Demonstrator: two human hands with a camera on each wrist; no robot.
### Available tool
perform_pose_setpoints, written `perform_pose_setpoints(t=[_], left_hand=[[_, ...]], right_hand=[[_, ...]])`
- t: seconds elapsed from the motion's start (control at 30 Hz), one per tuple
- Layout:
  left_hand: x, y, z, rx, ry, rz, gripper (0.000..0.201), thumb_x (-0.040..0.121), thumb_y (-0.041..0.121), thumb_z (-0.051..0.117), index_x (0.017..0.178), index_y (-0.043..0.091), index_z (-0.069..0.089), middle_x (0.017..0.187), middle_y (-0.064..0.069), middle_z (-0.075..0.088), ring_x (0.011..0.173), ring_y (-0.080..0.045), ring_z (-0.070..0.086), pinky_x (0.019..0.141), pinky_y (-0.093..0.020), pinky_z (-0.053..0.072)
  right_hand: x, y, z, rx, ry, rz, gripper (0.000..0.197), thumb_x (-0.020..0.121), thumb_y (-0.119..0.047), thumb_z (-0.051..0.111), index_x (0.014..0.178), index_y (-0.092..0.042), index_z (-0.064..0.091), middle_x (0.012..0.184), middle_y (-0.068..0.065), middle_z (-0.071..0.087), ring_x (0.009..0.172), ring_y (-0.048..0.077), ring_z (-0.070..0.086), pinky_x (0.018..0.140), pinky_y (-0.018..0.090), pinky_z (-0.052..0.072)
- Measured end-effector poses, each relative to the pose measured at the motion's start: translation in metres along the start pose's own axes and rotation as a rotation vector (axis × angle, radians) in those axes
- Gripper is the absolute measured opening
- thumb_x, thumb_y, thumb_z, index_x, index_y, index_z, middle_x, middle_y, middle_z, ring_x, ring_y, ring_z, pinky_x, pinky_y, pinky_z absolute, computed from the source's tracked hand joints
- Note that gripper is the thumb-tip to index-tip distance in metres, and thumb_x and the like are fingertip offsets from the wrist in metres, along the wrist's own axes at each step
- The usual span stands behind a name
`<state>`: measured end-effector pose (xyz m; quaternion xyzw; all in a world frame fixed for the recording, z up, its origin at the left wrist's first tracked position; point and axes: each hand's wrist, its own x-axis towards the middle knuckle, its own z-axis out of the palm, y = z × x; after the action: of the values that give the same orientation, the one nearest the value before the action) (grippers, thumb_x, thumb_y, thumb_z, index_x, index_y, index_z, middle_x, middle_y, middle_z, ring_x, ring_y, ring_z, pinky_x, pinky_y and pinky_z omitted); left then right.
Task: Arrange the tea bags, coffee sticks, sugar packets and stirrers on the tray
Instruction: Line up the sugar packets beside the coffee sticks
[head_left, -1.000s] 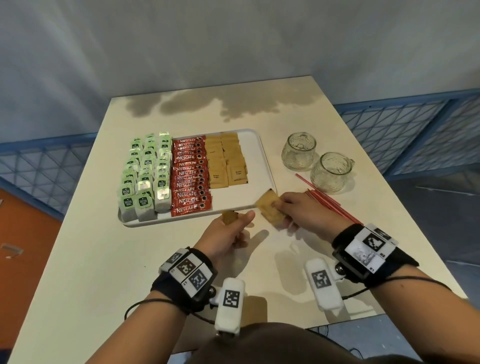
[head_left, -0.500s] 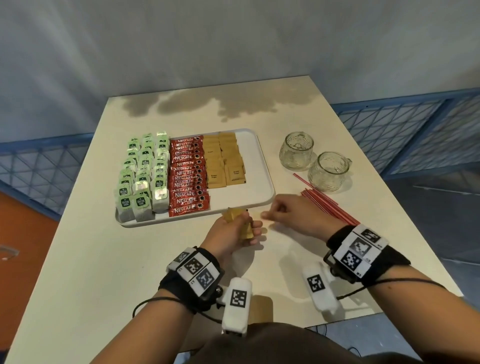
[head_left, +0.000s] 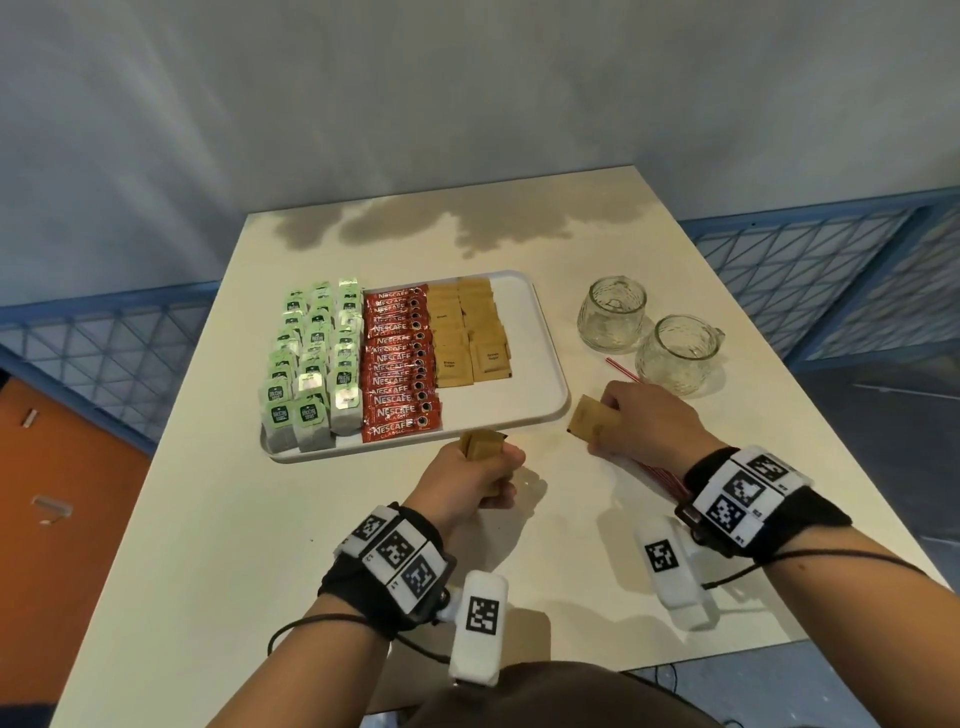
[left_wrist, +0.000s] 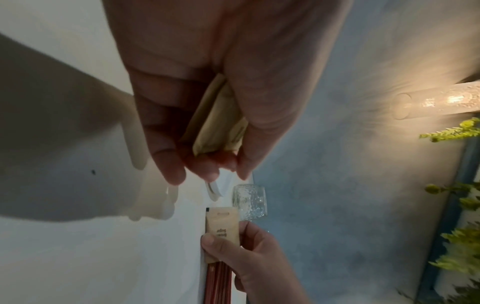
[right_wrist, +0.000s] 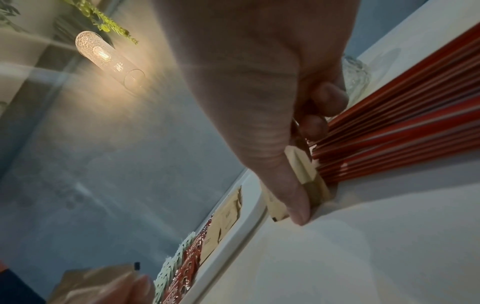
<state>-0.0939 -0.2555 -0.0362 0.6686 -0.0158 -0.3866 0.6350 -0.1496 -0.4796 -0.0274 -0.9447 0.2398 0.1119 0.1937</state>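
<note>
We see the white tray (head_left: 545, 364) at the centre of the cream table (head_left: 218, 519). On it, green tea bags (head_left: 311, 364) stand in three rows along its 9 o'clock side, red Nescafé coffee sticks (head_left: 400, 358) are stacked in a column just beside them, and brown sugar packets (head_left: 470, 332) lie in two overlapping columns at the tray's 12 to 1 o'clock part. The strip of tray at 3 o'clock from those packets is bare.

Our left hand (head_left: 470, 480) sits at the tray's 6 o'clock edge, fingers and thumb curled round a small stack of brown sugar packets (left_wrist: 215, 125); the left wrist view shows the stack pinched between thumb and fingertips, its top sticking up past the knuckles.

Our right hand (head_left: 644, 423) is at 4 o'clock from the tray, just off its corner. Thumb and fingers pinch a further sugar packet (head_left: 589, 421) by its end, low at the table surface; the right wrist view shows more than one paper layer under the thumb, though we cannot tell how many. That hand rests over the bundle of red stirrers (right_wrist: 405, 131), which lie on the table running from 11 to 5 o'clock beneath the wrist.

Two clear textured glass mugs (head_left: 613, 312) (head_left: 678, 353) stand at 3 o'clock from the tray, touching or almost touching each other, well apart from the tray.
</note>
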Motion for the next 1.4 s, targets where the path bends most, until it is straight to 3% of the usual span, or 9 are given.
perform_pose_setpoints(t=[0.33,0.43,0.57,0.77,0.9,1.03,1.13,1.27,1.4], left_hand=[[-0.002,0.016,-0.022,0.609,-0.008,0.33,0.026,0.089,0.027,0.07,0.113,0.019,0.067,0.099,0.005,0.067,0.084,-0.011,0.062,0.078,-0.03,0.052],[-0.004,0.021,-0.027,0.782,-0.001,0.331,0.008,0.088,0.027,0.07,0.094,0.021,0.068,0.086,0.006,0.066,0.08,-0.012,0.06,0.072,-0.028,0.047],[-0.005,0.022,-0.042,0.444,0.04,0.234,0.004,0.091,0.019,0.066,0.093,0.022,0.066,0.087,-0.001,0.067,0.074,-0.015,0.061,0.067,-0.03,0.054],[0.003,0.028,-0.062,0.085,0.168,0.142,0.017,0.091,0.019,0.068,0.106,0.014,0.063,0.085,-0.006,0.068,0.067,-0.014,0.061,0.06,-0.025,0.055],[0.009,0.032,-0.074,-0.021,0.105,0.021,0.02,0.091,0.018,0.067,0.109,0.01,0.061,0.081,-0.006,0.065,0.064,-0.015,0.06,0.061,-0.029,0.057],[0.01,0.039,-0.095,-0.25,0.039,-0.107,0.027,0.089,0.021,0.067,0.104,0.001,0.059,0.076,-0.01,0.066,0.064,-0.019,0.063,0.068,-0.035,0.06],[0.012,0.044,-0.116,-0.34,0.05,-0.089,0.019,0.092,0.018,0.062,0.102,0.002,0.058,0.082,-0.015,0.069,0.071,-0.023,0.066,0.075,-0.04,0.058],[0.018,0.045,-0.137,-0.508,0.05,-0.088,0.037,0.096,0.017,0.052,0.128,-0.002,0.05,0.107,-0.023,0.071,0.09,-0.033,0.069,0.081,-0.045,0.057],[0.022,0.045,-0.147,-0.641,-0.005,-0.113,0.046,0.097,0.015,0.042,0.14,-0.002,0.04,0.121,-0.029,0.064,0.097,-0.038,0.067,0.085,-0.049,0.054]], right_hand=[[-0.009,-0.053,-0.015,0.256,-0.238,-0.301,0.003,0.084,-0.02,0.074,0.081,-0.021,0.074,0.072,-0.008,0.066,0.067,0.004,0.056,0.061,0.021,0.04],[-0.005,-0.073,-0.019,0.281,-0.29,-0.338,0.008,0.087,-0.019,0.07,0.081,-0.019,0.075,0.076,-0.005,0.069,0.07,0.007,0.057,0.065,0.022,0.043],[-0.001,-0.093,-0.022,0.491,-0.189,-0.317,0.013,0.091,-0.024,0.067,0.086,-0.014,0.074,0.077,-0.006,0.068,0.067,0.002,0.056,0.059,0.013,0.041],[0.005,-0.106,-0.007,0.718,-0.224,-0.198,0.014,0.088,-0.023,0.072,0.092,-0.01,0.069,0.087,0.004,0.072,0.072,0.014,0.065,0.065,0.028,0.05],[0.012,-0.114,0.009,0.827,-0.211,-0.151,0.013,0.09,-0.011,0.069,0.094,0.001,0.068,0.08,0.008,0.067,0.064,0.013,0.063,0.055,0.022,0.05],[0.033,-0.107,0.02,0.794,-0.129,-0.009,0.014,0.093,-0.013,0.065,0.084,-0.002,0.067,0.069,0.009,0.064,0.056,0.018,0.058,0.056,0.032,0.05],[0.049,-0.107,0.031,0.674,-0.109,0.06,0.018,0.093,-0.016,0.064,0.079,-0.004,0.066,0.062,0.007,0.06,0.051,0.016,0.052,0.049,0.027,0.044],[0.059,-0.118,0.038,0.582,-0.078,0.053,0.027,0.09,-0.018,0.068,0.065,-0.009,0.064,0.059,0.001,0.061,0.047,0.009,0.053,0.043,0.015,0.039],[0.065,-0.124,0.042,0.63,-0.066,0.101,0.026,0.087,-0.017,0.072,0.063,-0.008,0.065,0.06,0.004,0.065,0.046,0.013,0.055,0.046,0.021,0.043]])
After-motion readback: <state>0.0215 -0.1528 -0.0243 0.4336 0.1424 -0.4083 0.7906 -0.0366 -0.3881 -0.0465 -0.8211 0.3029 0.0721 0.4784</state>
